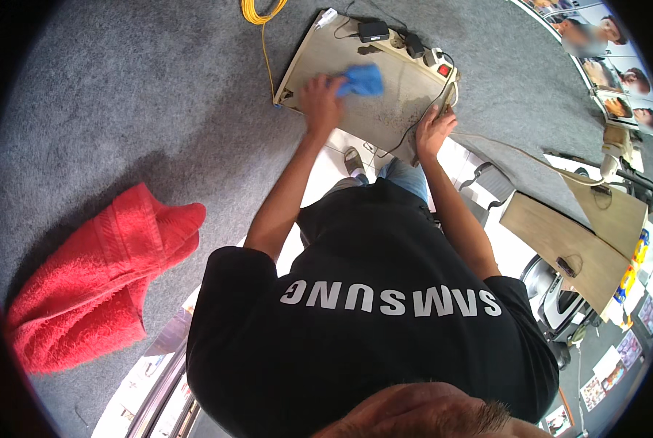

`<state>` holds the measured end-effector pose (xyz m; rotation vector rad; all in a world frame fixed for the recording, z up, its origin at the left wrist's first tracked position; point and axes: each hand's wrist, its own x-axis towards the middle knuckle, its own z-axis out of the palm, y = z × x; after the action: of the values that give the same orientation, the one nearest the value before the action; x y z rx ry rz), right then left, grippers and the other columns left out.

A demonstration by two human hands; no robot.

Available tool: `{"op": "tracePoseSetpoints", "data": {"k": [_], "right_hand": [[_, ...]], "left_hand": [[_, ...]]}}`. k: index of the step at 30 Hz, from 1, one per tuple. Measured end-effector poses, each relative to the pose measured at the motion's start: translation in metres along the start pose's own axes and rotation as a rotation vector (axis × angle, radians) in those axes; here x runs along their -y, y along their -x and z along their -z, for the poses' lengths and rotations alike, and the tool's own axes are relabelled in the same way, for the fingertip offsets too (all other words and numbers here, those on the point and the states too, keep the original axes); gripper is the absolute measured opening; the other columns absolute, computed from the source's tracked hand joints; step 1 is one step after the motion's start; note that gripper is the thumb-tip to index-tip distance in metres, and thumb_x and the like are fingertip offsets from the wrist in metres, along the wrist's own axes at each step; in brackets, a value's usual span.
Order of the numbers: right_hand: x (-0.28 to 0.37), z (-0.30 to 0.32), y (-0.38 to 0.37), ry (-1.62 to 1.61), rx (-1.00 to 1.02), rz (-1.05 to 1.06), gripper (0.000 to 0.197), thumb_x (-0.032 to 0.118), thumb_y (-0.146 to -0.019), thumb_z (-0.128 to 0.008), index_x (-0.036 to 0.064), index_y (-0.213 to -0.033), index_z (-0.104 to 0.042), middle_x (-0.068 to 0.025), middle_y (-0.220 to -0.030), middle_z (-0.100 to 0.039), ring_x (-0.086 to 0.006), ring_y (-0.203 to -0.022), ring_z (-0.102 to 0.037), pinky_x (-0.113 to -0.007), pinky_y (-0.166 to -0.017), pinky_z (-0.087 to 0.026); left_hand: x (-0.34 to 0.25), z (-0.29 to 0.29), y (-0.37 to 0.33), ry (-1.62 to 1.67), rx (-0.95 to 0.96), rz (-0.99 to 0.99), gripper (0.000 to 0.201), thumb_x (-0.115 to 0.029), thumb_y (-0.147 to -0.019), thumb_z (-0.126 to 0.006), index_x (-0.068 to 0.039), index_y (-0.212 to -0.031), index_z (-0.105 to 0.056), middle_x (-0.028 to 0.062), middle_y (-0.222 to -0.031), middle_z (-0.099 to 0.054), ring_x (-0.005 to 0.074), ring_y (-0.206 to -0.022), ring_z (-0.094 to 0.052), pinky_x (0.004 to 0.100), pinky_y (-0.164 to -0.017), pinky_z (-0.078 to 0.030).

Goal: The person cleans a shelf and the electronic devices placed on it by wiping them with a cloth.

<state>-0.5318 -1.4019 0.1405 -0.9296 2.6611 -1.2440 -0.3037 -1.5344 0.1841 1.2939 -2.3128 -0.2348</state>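
A light wooden panel (385,117), tilted and carrying dark stains and specks, stands in front of me. On its left part my left hand (323,102) is closed on a blue cloth (363,79), which lies against the surface; both are slightly blurred. Fingers of my right hand (436,131) wrap round the panel's right edge near its lower corner. Just above that hand, a white power strip (425,62) with a red switch runs along the panel's upper right side. Plugged in or lying there are a black adapter (374,31) and several plugs, with a dark cable passing by my right hand.
A red towel (107,281) is draped over the grey carpeted surface (151,95) at left. A coiled yellow cable (262,10) lies at the top. To the right are an open wooden drawer front (560,241), a chair (490,182) and a wall with pictures (618,80).
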Motion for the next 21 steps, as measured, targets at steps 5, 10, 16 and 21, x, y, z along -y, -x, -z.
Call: {"op": "tracePoseSetpoints", "data": {"k": [5, 10, 16, 21], "right_hand": [[-0.001, 0.002, -0.001, -0.026, -0.004, 0.008, 0.055, 0.036, -0.102, -0.050, -0.0096, -0.131, -0.042, -0.0342, -0.122, -0.046, -0.0501, -0.113, -0.047, -0.054, -0.101, -0.037], [-0.004, -0.001, 0.000, -0.017, -0.014, 0.025, 0.053, 0.035, -0.102, -0.050, -0.0097, -0.129, -0.043, -0.0342, -0.120, -0.047, -0.0493, -0.111, -0.048, -0.054, -0.099, -0.037], [-0.009, -0.001, 0.001, -0.010, 0.027, 0.045, 0.052, 0.036, -0.104, -0.048, -0.0098, -0.129, -0.042, -0.0342, -0.119, -0.047, -0.0493, -0.110, -0.048, -0.054, -0.099, -0.037], [-0.006, 0.001, 0.001, -0.049, 0.040, -0.011, 0.054, 0.038, -0.105, -0.045, -0.0098, -0.131, -0.042, -0.0340, -0.120, -0.047, -0.0493, -0.111, -0.048, -0.053, -0.099, -0.037]], "left_hand": [[0.022, -0.001, -0.022, -0.085, -0.118, 0.128, 0.041, -0.013, -0.074, -0.075, -0.020, -0.114, -0.067, 0.0091, -0.106, -0.059, 0.0325, -0.102, -0.057, 0.0479, -0.084, -0.044], [-0.040, -0.016, 0.013, 0.135, 0.036, -0.043, 0.045, -0.013, -0.071, -0.077, -0.017, -0.116, -0.067, 0.0101, -0.104, -0.059, 0.0323, -0.098, -0.059, 0.0472, -0.081, -0.046], [-0.121, -0.016, 0.066, 0.309, 0.166, -0.206, 0.048, -0.011, -0.070, -0.076, -0.018, -0.116, -0.068, 0.0075, -0.104, -0.058, 0.0289, -0.099, -0.059, 0.0445, -0.084, -0.044], [-0.099, -0.008, 0.065, 0.293, 0.191, -0.155, 0.048, -0.011, -0.071, -0.075, -0.020, -0.118, -0.068, 0.0068, -0.105, -0.057, 0.0283, -0.102, -0.058, 0.0442, -0.085, -0.044]]}}
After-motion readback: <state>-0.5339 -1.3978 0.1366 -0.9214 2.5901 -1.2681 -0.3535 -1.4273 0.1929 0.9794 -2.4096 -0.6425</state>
